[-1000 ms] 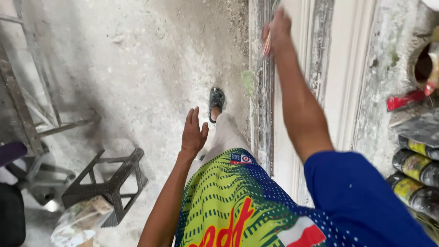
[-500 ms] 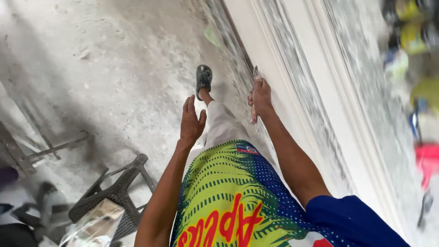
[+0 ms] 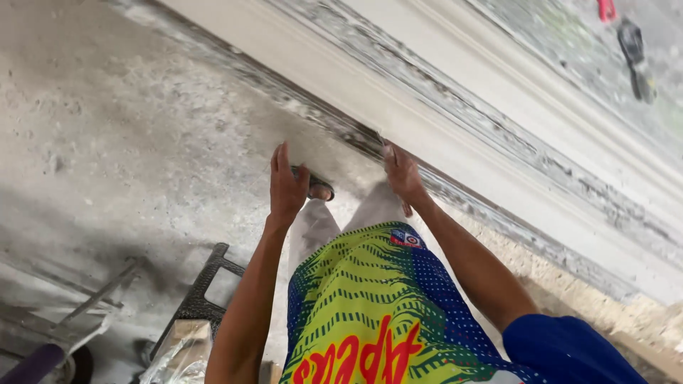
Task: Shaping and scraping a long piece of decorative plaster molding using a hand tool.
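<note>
White plaster made up the long moulding [image 3: 455, 135], which ran aslant from the upper left of the view toward the lower right, with a rough, flaking grey strip along its lower edge where it met the dusty concrete floor [image 3: 107, 128]. The right hand [image 3: 402, 174] rested at that lower edge, fingers curled loosely and fingertips on or just at the flaking strip; whether it pinched a small tool or scrap could not be told, since the palm faced away. The left hand [image 3: 287, 186] hung just beside it, away from the moulding, fingers straight and together, holding nothing that showed, with a sandalled foot [image 3: 313, 186] partly hidden behind it. To work this edge well, I judged the right hand should keep light, even pressure and follow the line of the profile rather than cut across it, so the crisp ridge was not chipped, while the left steadied near the edge. A black stool [image 3: 203, 291] stood at the lower left of the floor, well apart from both hands, and dark tools [image 3: 633, 50] lay beyond the moulding at the upper right.
</note>
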